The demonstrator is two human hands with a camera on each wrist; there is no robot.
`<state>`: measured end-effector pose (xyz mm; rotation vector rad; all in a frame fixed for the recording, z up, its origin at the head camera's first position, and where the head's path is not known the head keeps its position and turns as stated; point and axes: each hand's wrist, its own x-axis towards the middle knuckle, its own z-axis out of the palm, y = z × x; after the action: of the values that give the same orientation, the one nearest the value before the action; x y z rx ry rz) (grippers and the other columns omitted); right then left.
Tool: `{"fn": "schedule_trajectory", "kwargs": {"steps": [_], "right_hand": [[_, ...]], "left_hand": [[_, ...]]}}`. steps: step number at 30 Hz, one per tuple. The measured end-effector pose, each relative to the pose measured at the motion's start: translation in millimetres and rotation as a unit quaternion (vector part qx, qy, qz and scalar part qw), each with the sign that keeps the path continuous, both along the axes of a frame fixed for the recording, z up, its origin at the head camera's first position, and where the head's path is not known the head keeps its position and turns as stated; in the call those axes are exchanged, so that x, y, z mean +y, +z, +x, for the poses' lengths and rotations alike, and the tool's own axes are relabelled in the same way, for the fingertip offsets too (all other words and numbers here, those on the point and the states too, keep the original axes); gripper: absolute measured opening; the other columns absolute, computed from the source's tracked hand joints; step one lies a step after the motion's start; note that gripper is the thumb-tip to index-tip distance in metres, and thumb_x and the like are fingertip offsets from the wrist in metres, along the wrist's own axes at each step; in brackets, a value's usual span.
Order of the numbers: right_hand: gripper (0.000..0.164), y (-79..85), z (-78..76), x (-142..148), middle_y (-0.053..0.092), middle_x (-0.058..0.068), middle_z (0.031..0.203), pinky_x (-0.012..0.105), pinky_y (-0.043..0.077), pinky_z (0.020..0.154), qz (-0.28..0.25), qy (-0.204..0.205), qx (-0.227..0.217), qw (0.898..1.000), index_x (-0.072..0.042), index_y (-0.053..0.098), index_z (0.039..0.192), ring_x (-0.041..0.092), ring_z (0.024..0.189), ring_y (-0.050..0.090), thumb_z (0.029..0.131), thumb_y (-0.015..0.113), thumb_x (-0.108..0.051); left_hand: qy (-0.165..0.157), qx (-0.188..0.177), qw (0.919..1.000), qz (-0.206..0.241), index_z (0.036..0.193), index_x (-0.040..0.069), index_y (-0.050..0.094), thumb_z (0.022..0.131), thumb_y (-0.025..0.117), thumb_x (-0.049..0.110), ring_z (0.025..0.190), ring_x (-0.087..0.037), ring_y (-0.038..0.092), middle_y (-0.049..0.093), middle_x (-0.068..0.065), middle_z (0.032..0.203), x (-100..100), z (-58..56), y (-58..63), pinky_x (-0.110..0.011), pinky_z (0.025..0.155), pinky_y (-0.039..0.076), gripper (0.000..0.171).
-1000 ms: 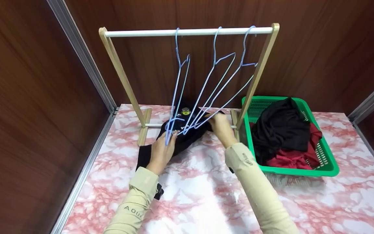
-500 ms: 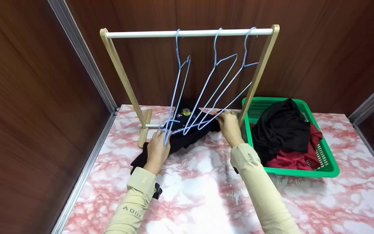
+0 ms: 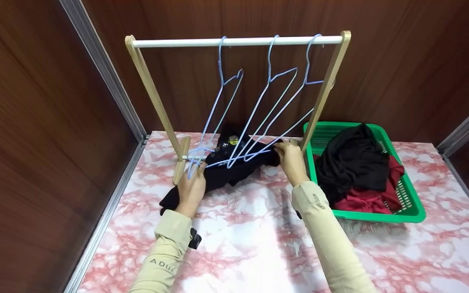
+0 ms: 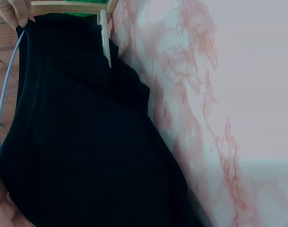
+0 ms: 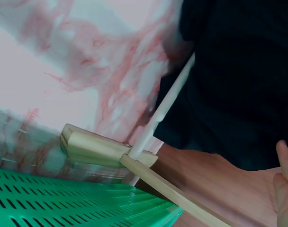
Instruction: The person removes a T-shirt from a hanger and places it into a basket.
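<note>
A black T-shirt [image 3: 226, 177] with a small yellow print is stretched between my two hands behind the hanging hangers. My left hand [image 3: 191, 189] grips its near-left edge, and my right hand [image 3: 293, 162] pinches its right end. Along the opening of the T-shirt runs the thin wire of a loose blue hanger [image 4: 3, 94], seen in the left wrist view between both hands. The lower corner of the leftmost hanging hanger [image 3: 213, 116] overlaps my left fingers. In the right wrist view, only fingertips [image 5: 286, 163] show at the black cloth's edge.
Two more blue hangers hang from the white rail [image 3: 177, 42] of the wooden rack, their lower ends in front of the T-shirt. Right of the rack stands a green basket [image 3: 419, 213] holding black clothing [image 3: 352, 158] and red clothing [image 3: 364, 200]. Wood-grain panels enclose the marbled surface.
My right hand has moved right, and my left hand slightly left, spreading the T-shirt and the loose hanger. The leftmost hanging hanger's lower end has swung left.
</note>
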<state>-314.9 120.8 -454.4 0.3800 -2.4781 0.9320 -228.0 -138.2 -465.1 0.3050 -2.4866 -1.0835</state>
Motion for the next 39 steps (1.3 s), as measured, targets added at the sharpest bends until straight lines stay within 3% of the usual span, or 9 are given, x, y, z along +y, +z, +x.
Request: {"fn": "schedule_trajectory", "kwargs": {"steps": [3, 6, 10, 18, 21, 27, 33, 37, 39], "right_hand": [[0.014, -1.8, 0.1, 1, 0.072, 0.018, 0.093, 0.043, 0.051, 0.083, -0.004, -0.004, -0.012, 1.000, 0.003, 0.072, 0.095, 0.034, 0.095, 0.063, 0.087, 0.062, -0.002], [0.014, -3.3, 0.4, 2, 0.072, 0.019, 0.093, 0.044, 0.052, 0.082, -0.007, -0.004, -0.025, 1.000, 0.004, 0.072, 0.095, 0.034, 0.093, 0.066, 0.087, 0.062, -0.002], [0.014, -7.0, 1.2, 4, 0.072, 0.020, 0.094, 0.045, 0.052, 0.082, -0.008, -0.002, -0.034, 0.999, 0.004, 0.071, 0.096, 0.034, 0.092, 0.068, 0.087, 0.062, -0.001], [0.015, -17.3, 4.4, 4, 0.071, 0.021, 0.098, 0.046, 0.051, 0.085, -0.007, -0.014, -0.051, 0.999, 0.004, 0.071, 0.097, 0.035, 0.097, 0.067, 0.086, 0.062, -0.002], [0.015, -20.0, 6.8, 2, 0.071, 0.020, 0.099, 0.046, 0.051, 0.086, -0.013, -0.026, -0.061, 0.998, 0.004, 0.071, 0.097, 0.035, 0.098, 0.067, 0.087, 0.062, -0.002], [0.016, -23.4, 10.9, -5, 0.071, 0.019, 0.101, 0.046, 0.051, 0.084, 0.001, -0.034, -0.094, 0.995, 0.002, 0.071, 0.098, 0.034, 0.097, 0.067, 0.088, 0.062, -0.006], [0.017, -24.3, 16.6, -15, 0.072, 0.014, 0.102, 0.045, 0.050, 0.085, 0.056, 0.005, -0.104, 0.993, -0.004, 0.073, 0.098, 0.034, 0.100, 0.065, 0.086, 0.065, -0.011], [0.017, -25.8, 20.4, -24, 0.070, 0.020, 0.098, 0.047, 0.047, 0.090, 0.056, 0.050, -0.081, 0.994, 0.004, 0.070, 0.094, 0.040, 0.099, 0.060, 0.083, 0.064, -0.007], [0.018, -25.9, 22.8, -29, 0.068, 0.022, 0.099, 0.047, 0.046, 0.092, 0.043, 0.071, -0.092, 0.992, 0.006, 0.068, 0.095, 0.041, 0.101, 0.058, 0.083, 0.062, -0.005]], "left_hand": [[0.015, 0.007, 0.9998, -0.012, 0.106, 0.012, 0.067, 0.094, 0.053, 0.032, 0.117, -0.036, 0.053, 0.064, -0.014, 0.117, 0, -0.3, 0.6, -0.048, 0.094, 0.044, 0.028], [0.030, 0.003, 0.9995, 0.004, 0.107, 0.011, 0.067, 0.094, 0.053, 0.033, 0.123, -0.036, 0.049, 0.061, -0.017, 0.123, -1, -1.4, 2.7, -0.049, 0.100, 0.040, 0.029], [0.051, -0.008, 0.9978, 0.042, 0.102, 0.010, 0.068, 0.094, 0.053, 0.028, 0.117, -0.035, 0.054, 0.065, -0.017, 0.114, -3, -3.6, 7.2, -0.048, 0.097, 0.043, 0.025], [0.056, -0.054, 0.9969, 0.005, 0.102, 0.008, 0.066, 0.097, 0.048, 0.035, 0.109, -0.039, 0.060, 0.068, -0.022, 0.105, -2, -4.0, 10.9, -0.053, 0.096, 0.041, 0.034], [0.053, -0.056, 0.9970, -0.009, 0.099, 0.007, 0.067, 0.096, 0.049, 0.036, 0.104, -0.043, 0.061, 0.068, -0.024, 0.103, 2, -2.0, 10.9, -0.055, 0.092, 0.042, 0.034], [0.037, -0.040, 0.9974, -0.048, 0.074, 0.005, 0.055, 0.096, 0.051, 0.038, 0.087, -0.045, 0.062, 0.062, -0.024, 0.077, 8, 0.9, 9.8, -0.053, 0.072, 0.046, 0.040], [0.024, -0.015, 0.9974, -0.066, 0.079, 0.009, 0.060, 0.095, 0.052, 0.037, 0.080, -0.042, 0.063, 0.062, -0.019, 0.073, 7, 1.0, 7.1, -0.051, 0.067, 0.046, 0.033], [0.006, 0.004, 0.9980, -0.062, 0.090, 0.011, 0.068, 0.094, 0.055, 0.033, 0.083, -0.038, 0.066, 0.070, -0.014, 0.083, 8, 2.0, 7.0, -0.050, 0.072, 0.047, 0.026], [-0.002, 0.009, 0.9981, -0.062, 0.096, 0.014, 0.070, 0.094, 0.055, 0.033, 0.087, -0.035, 0.067, 0.073, -0.009, 0.091, 9, 2.5, 7.4, -0.049, 0.075, 0.047, 0.024]]}}
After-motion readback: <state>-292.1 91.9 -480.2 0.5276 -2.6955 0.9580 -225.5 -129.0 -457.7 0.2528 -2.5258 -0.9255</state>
